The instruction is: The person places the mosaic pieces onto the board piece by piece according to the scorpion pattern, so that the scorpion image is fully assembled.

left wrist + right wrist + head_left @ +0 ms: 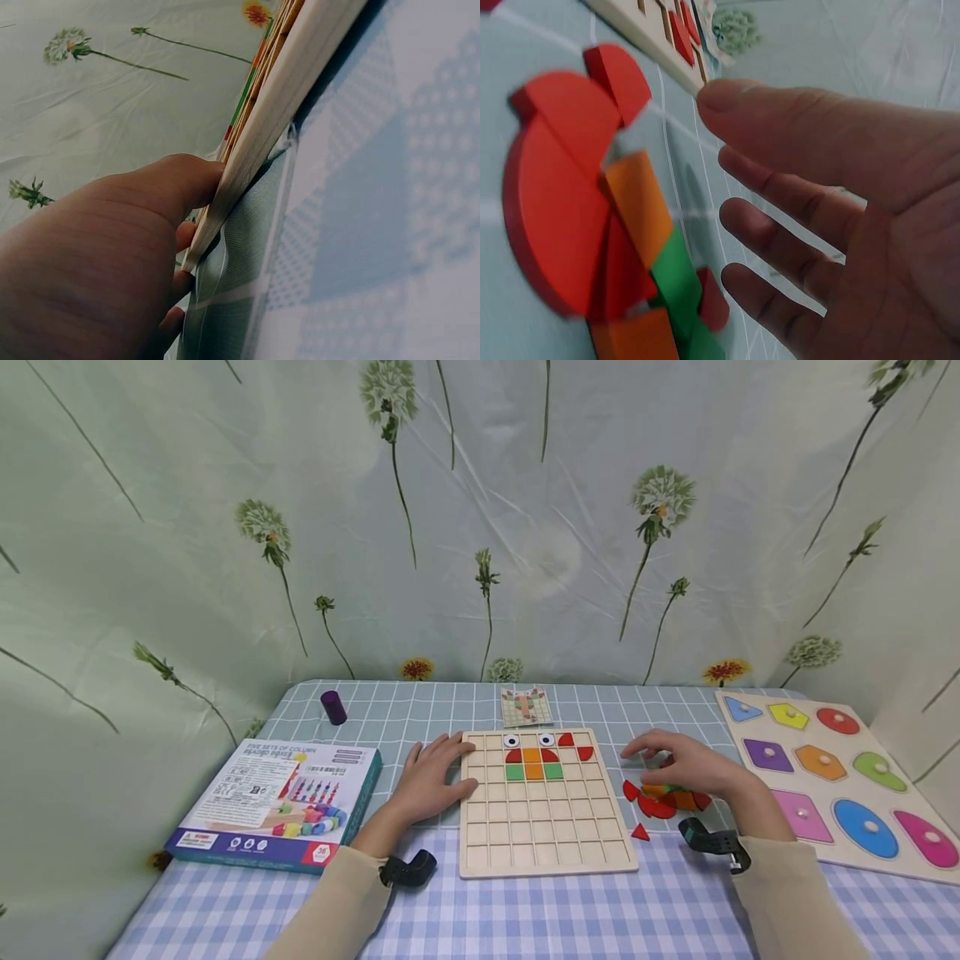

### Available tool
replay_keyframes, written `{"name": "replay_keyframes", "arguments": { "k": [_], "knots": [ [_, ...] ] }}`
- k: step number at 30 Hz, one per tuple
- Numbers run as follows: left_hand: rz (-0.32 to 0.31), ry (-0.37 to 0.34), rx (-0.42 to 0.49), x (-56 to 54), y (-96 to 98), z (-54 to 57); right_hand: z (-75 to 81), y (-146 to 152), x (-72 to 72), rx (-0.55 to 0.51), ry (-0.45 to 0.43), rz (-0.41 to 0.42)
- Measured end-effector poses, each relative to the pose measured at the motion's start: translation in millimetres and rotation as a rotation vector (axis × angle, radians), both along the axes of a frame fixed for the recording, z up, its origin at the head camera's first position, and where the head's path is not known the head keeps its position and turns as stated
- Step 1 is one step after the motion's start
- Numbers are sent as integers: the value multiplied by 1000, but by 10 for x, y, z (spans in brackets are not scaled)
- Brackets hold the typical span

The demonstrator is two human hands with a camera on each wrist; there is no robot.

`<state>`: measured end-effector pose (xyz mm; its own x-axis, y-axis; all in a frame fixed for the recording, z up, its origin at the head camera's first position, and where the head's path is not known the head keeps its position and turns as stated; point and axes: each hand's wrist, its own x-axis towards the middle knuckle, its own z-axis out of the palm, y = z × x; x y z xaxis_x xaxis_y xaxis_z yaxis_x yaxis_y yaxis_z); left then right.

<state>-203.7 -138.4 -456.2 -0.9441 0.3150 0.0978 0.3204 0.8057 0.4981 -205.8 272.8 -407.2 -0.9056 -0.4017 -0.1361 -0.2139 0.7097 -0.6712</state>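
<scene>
A wooden grid board (550, 835) lies in front of me with red, orange and green pieces and two eye discs set in its upper squares. My left hand (431, 781) touches the board's left edge with thumb and fingertips, its fingers relaxed; the left wrist view shows the thumb (191, 180) against the board's side. Over a loose pile of pieces hovers my right hand (686, 764), its fingers loosely bent and holding nothing. In the right wrist view the pile has red rounded pieces (562, 202), an orange block (639, 202) and a green one (677, 277), apart from the fingertips.
Behind the board lies a pattern card (527, 706). A boxed bead set (277, 802) is at the left, with a purple cylinder (333, 707) beyond it. A knobbed shape puzzle board (840, 777) occupies the right. One red triangle (640, 832) lies beside the grid board.
</scene>
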Motion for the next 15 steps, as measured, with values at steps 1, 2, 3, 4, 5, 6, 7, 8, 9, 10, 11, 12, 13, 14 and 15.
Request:
{"name": "replay_keyframes", "arguments": {
  "k": [1,2,3,4,5,6,7,8,9,10,11,12,13,14,15],
  "knots": [
    [0,-1,0,-1,1,3,-3,20,-3,5,-2,-3],
    [1,-2,-1,-1,2,5,-6,40,-6,15,3,-2],
    [1,-3,0,-2,3,7,-8,56,-6,23,6,-2],
    [1,-3,-2,-3,3,7,-10,69,-7,29,7,-1],
    [1,-3,-2,-4,3,7,-14,80,-7,35,7,-1],
    [2,-3,-4,-5,3,7,-16,89,-6,41,6,2],
    [2,-2,-4,-7,3,5,-18,99,-5,44,5,10],
    [2,-2,-4,-9,2,3,-21,108,-5,46,2,20],
    [2,3,-4,-10,1,-3,-23,118,-4,46,0,33],
    [2,4,-6,-12,0,-6,-27,129,-5,46,-2,45],
    [3,5,-7,-14,0,-9,-31,139,-5,49,-6,54],
    [3,5,-8,-14,0,-12,-35,150,-6,51,-8,66],
    [3,6,-8,-15,-1,-15,-41,163,-8,48,-9,79],
    [3,6,-9,-14,0,-17,-46,173,-10,47,-11,88],
    [4,6,-10,-13,1,-19,-54,184,-13,45,-14,94]
  ]
}}
